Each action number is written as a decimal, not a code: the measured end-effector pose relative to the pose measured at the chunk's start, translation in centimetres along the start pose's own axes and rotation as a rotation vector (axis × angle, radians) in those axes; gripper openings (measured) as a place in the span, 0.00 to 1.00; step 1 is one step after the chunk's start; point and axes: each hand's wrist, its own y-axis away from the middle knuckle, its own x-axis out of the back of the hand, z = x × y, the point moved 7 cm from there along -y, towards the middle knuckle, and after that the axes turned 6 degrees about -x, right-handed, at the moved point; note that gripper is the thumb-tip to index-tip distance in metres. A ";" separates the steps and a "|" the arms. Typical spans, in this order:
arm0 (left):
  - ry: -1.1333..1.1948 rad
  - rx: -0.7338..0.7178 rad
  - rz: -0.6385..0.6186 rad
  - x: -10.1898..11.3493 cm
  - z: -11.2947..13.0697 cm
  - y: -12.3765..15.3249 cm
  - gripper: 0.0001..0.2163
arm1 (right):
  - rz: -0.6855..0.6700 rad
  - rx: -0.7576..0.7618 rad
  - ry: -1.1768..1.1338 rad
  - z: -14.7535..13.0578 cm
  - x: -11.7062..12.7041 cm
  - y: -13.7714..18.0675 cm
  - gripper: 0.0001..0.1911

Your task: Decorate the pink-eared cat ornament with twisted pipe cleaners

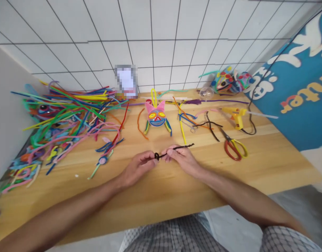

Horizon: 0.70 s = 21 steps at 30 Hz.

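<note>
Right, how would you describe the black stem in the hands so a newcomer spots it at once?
On the wooden table, find the pink-eared figure. Just below it in view, the black stem runs between the left hand and the right hand. Unlike the crossed black stems by the scissors, it is held, with one end curled round.

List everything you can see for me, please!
Animal figure: one, pink ears, table centre
Pipe cleaner pile: many, mixed colours, left
Loose pipe cleaners: several, mixed colours, centre
Scissors: one, red, yellow handles, right
Glue gun: one, yellow, right
Bauble: one, transparent, back right
Decorated figures: at least three, multicoloured, both sides
Blurred object: one, grey, near wall
Bundle: one, purple, back centre
Lettered panel: one, blue, right
Wall: one, white, behind
Table: one, tan, below
Held strand: one, black, front centre
Left grip: one, bare, at strand's loop
Right grip: one, bare, on strand
</note>
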 end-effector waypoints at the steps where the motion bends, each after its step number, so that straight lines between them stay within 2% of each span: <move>1: -0.002 -0.009 -0.075 -0.1 0.2 0.0 0.14 | -0.010 -0.009 -0.001 0.1 -0.1 -0.1 0.29; 4: -0.012 -0.053 -0.285 -1.0 0.6 -0.1 0.16 | -0.016 -0.022 0.008 0.0 -0.3 -0.2 0.29; 6: -0.002 -0.053 -0.319 -1.4 0.4 -0.1 0.17 | 0.026 -0.017 0.039 -0.1 0.0 -0.2 0.28; 9: 0.063 0.027 -0.194 -1.1 -0.5 -0.2 0.16 | 0.119 0.010 0.104 -0.5 0.6 0.1 0.25; 12: 0.106 0.066 -0.063 -0.8 -1.1 -0.2 0.17 | 0.156 0.070 0.207 -1.0 0.5 0.9 0.19; 16: 0.159 0.033 -0.036 -0.8 -1.5 -0.4 0.16 | 0.220 0.147 0.392 -1.6 0.9 1.5 0.08; 21: 0.066 -0.010 0.047 0.2 -1.8 -0.8 0.13 | 0.187 0.070 0.439 -0.9 1.0 1.0 0.09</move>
